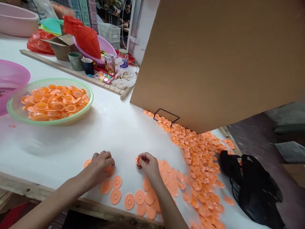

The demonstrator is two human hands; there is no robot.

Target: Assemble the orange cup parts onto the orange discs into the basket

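My left hand (101,165) bends over the table with its fingers curled down on an orange plastic disc (109,170), whose edge shows beneath them. Between the thumb and fingers of my right hand (148,163) is a small orange plastic piece (137,160), pinched above the white tabletop. Flat orange discs with a raised ring, such as this loose disc (129,201), lie between and below the hands. More flat discs (170,181) overlap under and beside my right wrist.
A long heap of orange plastic pieces (197,165) runs along the right, beneath a big cardboard box (214,63). A green basket (90,103) of orange cup-shaped pieces stands left. A black bag (257,194) lies right. Behind a wooden strip (71,73) are cups and bags.
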